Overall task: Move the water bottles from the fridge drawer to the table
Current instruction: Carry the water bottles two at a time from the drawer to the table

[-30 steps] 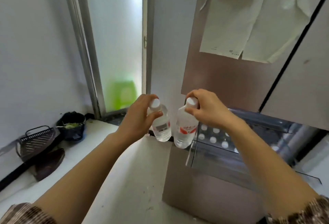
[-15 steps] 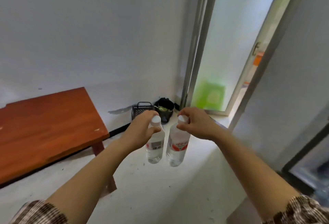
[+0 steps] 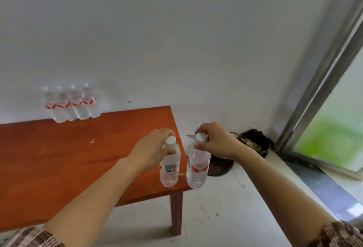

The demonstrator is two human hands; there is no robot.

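My left hand (image 3: 152,148) grips a clear water bottle (image 3: 170,166) by its neck, just under the white cap. My right hand (image 3: 216,142) holds a second water bottle (image 3: 197,168) with a red label the same way. Both bottles hang upright in the air over the right end of the low red-brown wooden table (image 3: 68,158). Several more water bottles (image 3: 71,103) with red labels stand in a row at the table's far edge, against the white wall. The fridge drawer is out of view.
A dark round object (image 3: 221,165) lies on the floor just right of the table. A black bin (image 3: 255,141) with scraps stands in the corner behind it. A metal door frame (image 3: 322,74) and threshold run along the right. Light floor spreads below.
The view has swung left from the fridge to the table. Both hands carried their bottles along and now hold them over the table's right end. The row of bottles came into sight.
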